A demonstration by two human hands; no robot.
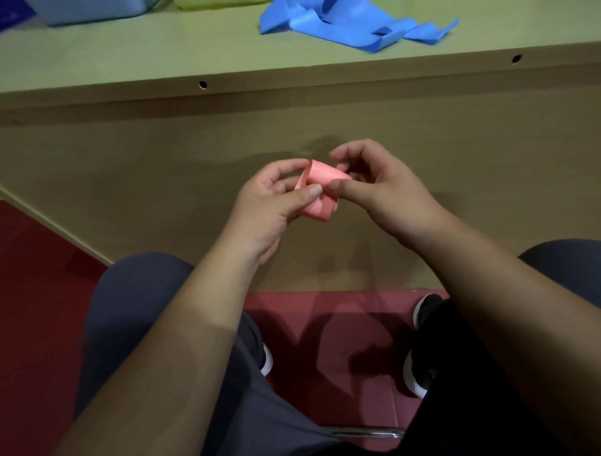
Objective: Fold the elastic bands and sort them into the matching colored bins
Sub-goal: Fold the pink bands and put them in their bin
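Observation:
A pink elastic band (320, 192), folded into a small bundle, is held in front of the table's front panel, below the tabletop edge. My left hand (273, 201) pinches its left side between thumb and fingers. My right hand (377, 188) pinches its right side with the thumb in front and the curled fingers behind. On the tabletop at the back lies a loose pile of blue elastic bands (351, 22). A blue bin (94, 11) shows at the top left edge, and a yellow-green bin (208, 3) stands beside it; both are cut off by the frame.
The pale green tabletop (162, 55) has a wooden front panel (130, 156) with two small holes. Below are my knees in dark trousers, black and white shoes on a red floor (32, 276), and a metal chair bar (367, 432).

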